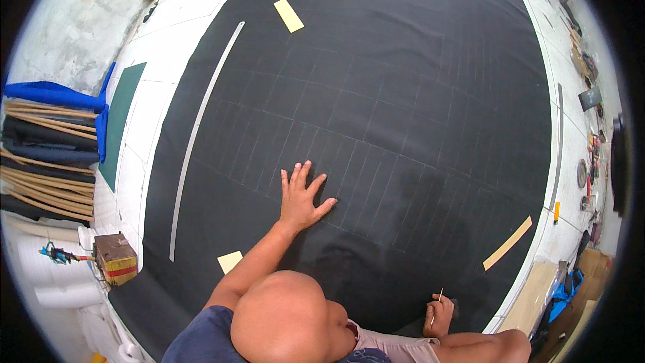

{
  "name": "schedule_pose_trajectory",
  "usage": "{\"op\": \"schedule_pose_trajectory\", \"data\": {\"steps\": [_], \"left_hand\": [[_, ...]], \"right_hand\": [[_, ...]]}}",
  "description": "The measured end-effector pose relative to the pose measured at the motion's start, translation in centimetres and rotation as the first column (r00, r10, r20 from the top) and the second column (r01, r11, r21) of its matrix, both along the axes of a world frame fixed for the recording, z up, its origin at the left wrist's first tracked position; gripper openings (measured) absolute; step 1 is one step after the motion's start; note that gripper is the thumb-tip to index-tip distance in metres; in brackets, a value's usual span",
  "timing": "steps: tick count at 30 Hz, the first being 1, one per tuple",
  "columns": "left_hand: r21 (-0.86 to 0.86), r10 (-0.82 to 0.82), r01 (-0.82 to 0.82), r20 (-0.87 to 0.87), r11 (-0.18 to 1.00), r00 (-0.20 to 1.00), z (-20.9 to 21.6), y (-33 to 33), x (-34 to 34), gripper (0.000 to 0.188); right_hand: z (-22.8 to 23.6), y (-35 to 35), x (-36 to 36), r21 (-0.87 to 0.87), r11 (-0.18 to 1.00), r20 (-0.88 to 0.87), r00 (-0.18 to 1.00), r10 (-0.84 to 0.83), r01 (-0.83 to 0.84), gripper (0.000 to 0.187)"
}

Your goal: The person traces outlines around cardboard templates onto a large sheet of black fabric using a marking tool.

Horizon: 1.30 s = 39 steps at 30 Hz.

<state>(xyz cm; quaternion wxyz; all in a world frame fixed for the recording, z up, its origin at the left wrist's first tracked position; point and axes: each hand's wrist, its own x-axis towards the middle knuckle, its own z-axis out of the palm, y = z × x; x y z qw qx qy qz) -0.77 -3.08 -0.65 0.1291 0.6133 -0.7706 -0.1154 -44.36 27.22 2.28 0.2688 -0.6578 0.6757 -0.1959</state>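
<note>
A large black sheet of fabric or leather (376, 117), ruled with thin pale lines in long narrow strips, spreads before me. My left hand (302, 198) lies palm down near its middle, fingers spread over the lines and holding nothing. Lower right, close to my lap, my right hand (439, 316) is closed round a thin pale pencil-like stick (441, 294), whose upper end sticks up past the fingers. Left of my left hand, a long metal ruler (201, 117) rests on the sheet. A pale yellow card (230, 261) lies beside my left forearm.
Two yellow cards (288, 15) lie at the far side; a narrow tan strip (508, 243) is at right. Rolls of material (50, 181) and a box with a red band (115, 260) stand at left. A green mat (122, 128) lies there. Small tools line the right edge.
</note>
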Motion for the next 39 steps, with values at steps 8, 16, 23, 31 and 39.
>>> {"op": "schedule_pose_trajectory", "data": {"steps": [8,16,23,31,39], "left_hand": [[0.015,-0.035,0.036,-0.025,0.999,0.999,0.3,0.1,-1.3,0.066],[0.022,-0.074,0.073,0.024,0.997,0.997,0.1,0.9,-2.6,0.064],[-0.003,-0.154,0.154,0.005,0.988,0.988,0.3,1.7,-4.3,0.066],[0.026,-0.217,0.218,-0.024,0.976,0.976,1.0,1.9,-6.0,0.067],[0.037,-0.26,0.259,0.004,0.965,0.966,0.6,2.4,-6.4,0.066]], "right_hand": [[0.1,0.0,0.0,0.016,1.0,-0.007,1.0,-0.021,0.021,0.009],[-0.1,0.0,0.0,0.031,0.999,-0.006,1.0,0.006,-0.006,0.007],[-0.1,-0.1,0.2,0.005,1.0,0.012,1.0,0.001,-0.001,0.007],[0.4,-0.2,-0.1,0.006,1.0,0.013,1.0,-0.003,0.003,0.008],[0.1,-0.2,-0.2,-0.017,1.0,0.023,1.0,-0.006,0.007,0.009]]}}
